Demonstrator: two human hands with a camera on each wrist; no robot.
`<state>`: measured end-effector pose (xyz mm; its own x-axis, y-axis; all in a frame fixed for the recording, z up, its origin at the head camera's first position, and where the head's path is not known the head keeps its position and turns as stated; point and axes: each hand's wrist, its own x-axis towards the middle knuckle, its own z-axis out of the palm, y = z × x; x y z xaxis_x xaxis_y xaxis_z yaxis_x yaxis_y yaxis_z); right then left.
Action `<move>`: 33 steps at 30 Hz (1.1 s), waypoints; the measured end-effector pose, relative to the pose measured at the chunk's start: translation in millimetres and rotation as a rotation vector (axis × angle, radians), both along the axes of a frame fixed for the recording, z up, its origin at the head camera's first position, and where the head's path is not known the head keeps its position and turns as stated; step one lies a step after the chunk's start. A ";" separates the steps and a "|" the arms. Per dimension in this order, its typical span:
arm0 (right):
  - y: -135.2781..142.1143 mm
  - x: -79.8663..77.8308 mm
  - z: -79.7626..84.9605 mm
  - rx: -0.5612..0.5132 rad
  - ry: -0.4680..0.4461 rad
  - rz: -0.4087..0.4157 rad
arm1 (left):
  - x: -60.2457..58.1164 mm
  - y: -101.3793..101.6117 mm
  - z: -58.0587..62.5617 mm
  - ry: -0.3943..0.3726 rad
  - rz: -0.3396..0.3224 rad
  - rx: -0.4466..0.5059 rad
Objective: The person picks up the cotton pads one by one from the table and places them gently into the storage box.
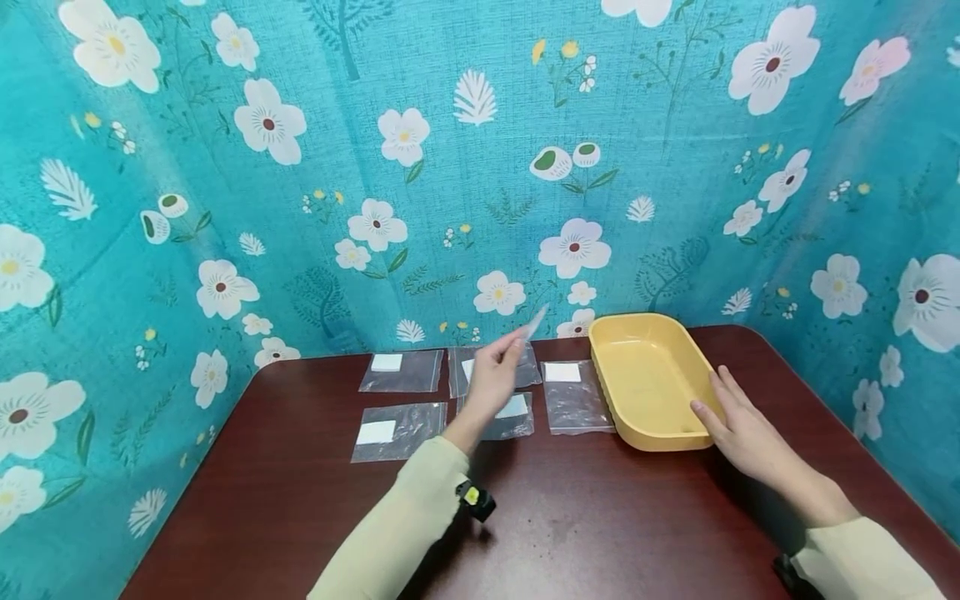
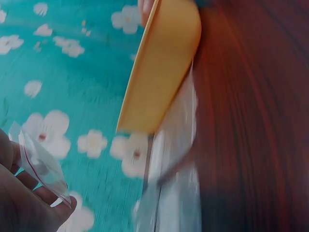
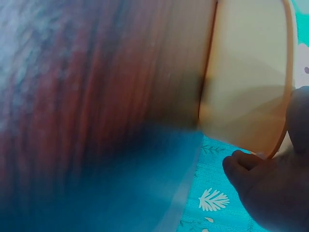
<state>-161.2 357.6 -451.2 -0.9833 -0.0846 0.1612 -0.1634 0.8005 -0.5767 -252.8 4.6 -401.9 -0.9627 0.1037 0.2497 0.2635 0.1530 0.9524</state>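
Note:
A small clear zip bag (image 1: 536,322) is pinched between the thumb and fingers of my left hand (image 1: 495,375), raised above the table's back edge. The left wrist view shows the red seal line on this zip bag (image 2: 41,166). My right hand (image 1: 757,437) holds the near right corner of a yellow tray (image 1: 648,367), thumb over the rim and fingers along the outside wall. Nothing is visible inside the tray. Below and around my left hand lie several flat clear zip bags with white labels, among them one bag (image 1: 577,404) beside the tray.
The dark red wooden table (image 1: 570,517) bears everything. A teal flowered cloth (image 1: 450,167) hangs directly behind it and along both sides. Other labelled bags, such as the far left bag (image 1: 416,373) and near left bag (image 1: 412,437), lie left of the tray.

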 end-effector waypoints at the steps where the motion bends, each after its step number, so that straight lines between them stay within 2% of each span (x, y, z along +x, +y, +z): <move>1: -0.3 -0.4 0.5 -0.001 -0.007 0.002 | 0.8 9.6 -0.6 -0.002 -0.012 0.004; 8: -2.9 -1.9 0.9 0.006 -0.028 -0.007 | 8.8 69.3 1.8 0.011 -0.066 -0.021; 16: -2.0 -1.2 0.0 -0.005 -0.032 -0.013 | 18.9 114.1 6.8 -0.035 -0.072 -0.018; 21: -1.0 -2.0 1.1 0.008 -0.025 -0.015 | 21.4 131.6 6.4 0.003 -0.101 -0.023; 27: -0.4 -2.5 2.9 0.012 -0.038 -0.025 | 21.3 142.4 -0.4 0.061 -0.104 -0.146; 33: -0.5 -2.0 1.6 0.023 -0.013 -0.034 | 22.1 148.5 -13.0 0.112 -0.128 -0.280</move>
<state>-163.1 357.1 -449.7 -0.9877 -0.0545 0.1464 -0.1281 0.8188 -0.5596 -230.7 153.1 -414.9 -0.9056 0.3015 0.2983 0.3985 0.3641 0.8418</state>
